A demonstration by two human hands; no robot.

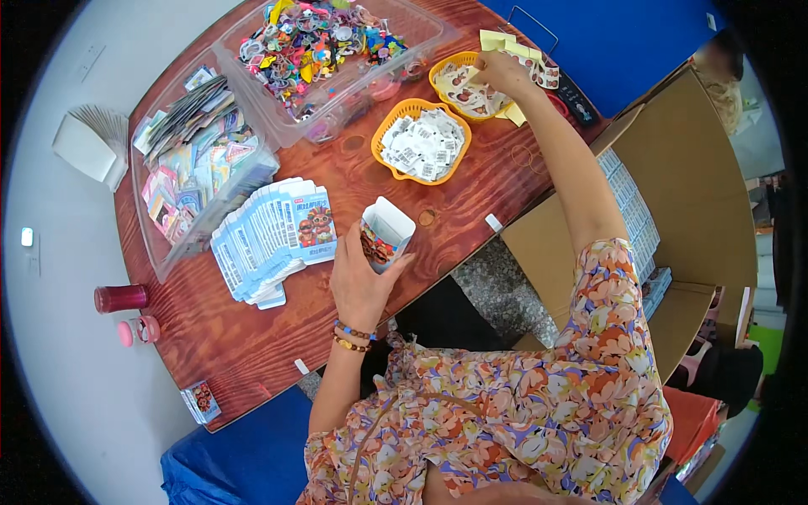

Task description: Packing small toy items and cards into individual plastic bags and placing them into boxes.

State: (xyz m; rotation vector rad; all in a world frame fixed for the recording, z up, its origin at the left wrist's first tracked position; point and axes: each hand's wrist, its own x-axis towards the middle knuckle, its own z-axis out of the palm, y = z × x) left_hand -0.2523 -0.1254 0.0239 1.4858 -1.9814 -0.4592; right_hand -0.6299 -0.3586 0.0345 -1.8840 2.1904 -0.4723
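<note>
On wooden table (492, 189): flat boxes (261, 240) wait. Your left hand (362, 282) grips opened box (379, 246) (top not shut); right hand (505, 74) at yellow basket (435, 84), pinch unclear.

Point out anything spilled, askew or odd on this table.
Slightly untidy: beside the far yellow basket, printed paper pieces and yellow slips lie outside its rim, looking like overflow. The fanned flat cartons have uneven edges at the near end. I see no obvious damage.
</note>
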